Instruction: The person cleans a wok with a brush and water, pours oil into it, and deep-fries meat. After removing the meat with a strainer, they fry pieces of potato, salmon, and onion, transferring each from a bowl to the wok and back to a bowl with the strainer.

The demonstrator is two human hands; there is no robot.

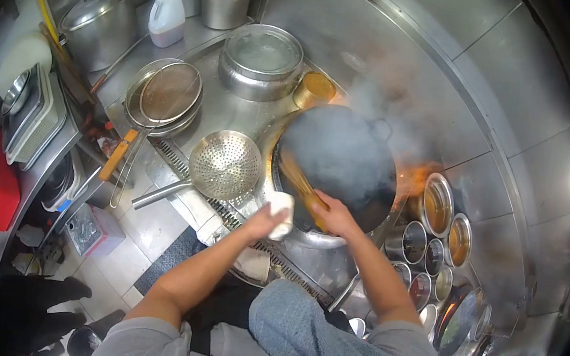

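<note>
In the head view, a brush is gripped in the right hand, its fingers wrapped around the handle. The bristles are pointed into a large dark wok, over its near left part; whether the metal is touched by them cannot be told. A white cloth is held in the left hand, with the fingers curled closed on it, at the wok's near left edge; contact with the rim cannot be made out. The wok's far side is veiled by smoke, and flames are seen beside its right edge. To the left, a perforated ladle is laid on the steel counter, its handle pointed toward the lower left. Beyond it, a mesh strainer is rested on a bowl. A tin is placed just beside a wide pot.
</note>
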